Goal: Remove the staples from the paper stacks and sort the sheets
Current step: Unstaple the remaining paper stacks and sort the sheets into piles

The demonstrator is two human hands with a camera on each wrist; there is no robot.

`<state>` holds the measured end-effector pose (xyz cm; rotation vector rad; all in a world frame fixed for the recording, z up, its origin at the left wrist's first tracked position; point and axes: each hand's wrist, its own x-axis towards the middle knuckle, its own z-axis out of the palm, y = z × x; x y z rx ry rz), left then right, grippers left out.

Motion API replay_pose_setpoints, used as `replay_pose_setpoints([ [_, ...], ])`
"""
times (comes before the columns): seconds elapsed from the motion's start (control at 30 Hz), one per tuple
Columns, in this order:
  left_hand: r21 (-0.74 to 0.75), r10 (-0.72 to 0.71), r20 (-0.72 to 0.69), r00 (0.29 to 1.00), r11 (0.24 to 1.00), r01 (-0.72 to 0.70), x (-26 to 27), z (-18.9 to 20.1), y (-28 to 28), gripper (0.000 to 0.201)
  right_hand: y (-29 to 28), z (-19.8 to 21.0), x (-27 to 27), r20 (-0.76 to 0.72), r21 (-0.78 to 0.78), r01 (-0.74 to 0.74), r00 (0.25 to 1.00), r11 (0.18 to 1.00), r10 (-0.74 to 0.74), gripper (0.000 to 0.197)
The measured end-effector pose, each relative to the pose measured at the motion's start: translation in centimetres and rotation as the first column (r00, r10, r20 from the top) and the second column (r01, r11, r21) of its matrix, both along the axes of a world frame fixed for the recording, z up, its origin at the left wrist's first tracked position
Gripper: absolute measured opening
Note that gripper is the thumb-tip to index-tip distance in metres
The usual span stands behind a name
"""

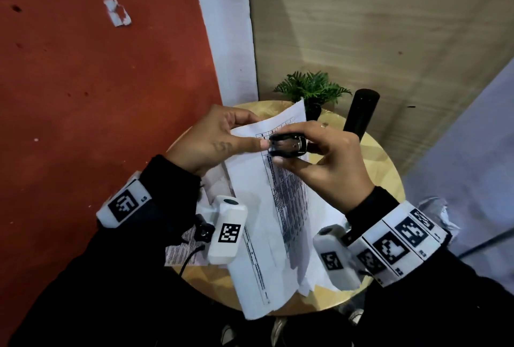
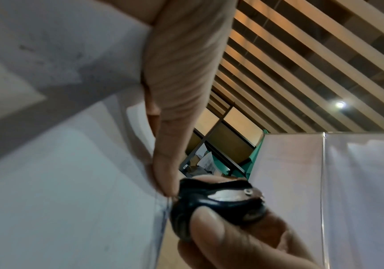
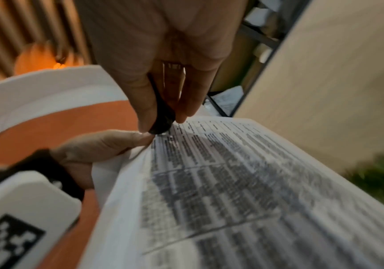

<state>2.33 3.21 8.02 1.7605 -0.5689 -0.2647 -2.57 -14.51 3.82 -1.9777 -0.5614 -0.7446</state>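
Working the top corner of the stapled paper stack [image 1: 275,180], raised over the round table [image 1: 383,168], you squeeze the black staple remover [image 1: 288,146] in your right hand [image 1: 328,160]. Your left hand [image 1: 211,141] pinches that corner. The staple itself is not discernible; loose sheets [image 1: 180,252] below suggest sorting remains.

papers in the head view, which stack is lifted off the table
The printed stack pinched by the left hand, with the right hand's staple remover at its corner. The other sheets lie flat on the table.
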Motion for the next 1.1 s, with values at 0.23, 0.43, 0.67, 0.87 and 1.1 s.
replay_pose_setpoints([
  [0.23, -0.022, 0.078, -0.065, 0.995, 0.997, -0.079, -0.1, -0.5, -0.7, 0.018, 0.2, 0.1, -0.3, -0.079, 0.101, -0.03, 0.996, 0.994, 0.038, 0.032],
  [0.43, -0.034, 0.015, -0.112, 0.994, 0.999, -0.019, -0.5, -0.5, -0.6, 0.047, -0.3, 0.3, -0.2, 0.025, -0.004, -0.022, 0.999, 1.0, 0.022, 0.029],
  [0.67, -0.034, 0.138, -0.245, 0.96, 0.988, -0.151, -0.7, -1.1, -1.6, 0.013, 0.0, -0.3, -0.3, 0.212, -0.148, 0.076, 0.976, 0.986, -0.043, 0.031],
  [0.87, -0.094, 0.077, -0.446, 0.892, 0.987, -0.132, -0.7, -1.9, -1.8, 0.044, -0.2, -0.8, 0.0, 0.321, -0.287, 0.085, 0.947, 0.954, 0.012, 0.028],
  [1.1, -0.06, 0.144, -0.423, 0.894, 0.981, -0.186, -0.6, -2.5, -1.8, 0.015, 0.2, -0.7, 0.0, 0.367, -0.324, 0.075, 0.929, 0.943, 0.053, 0.025],
])
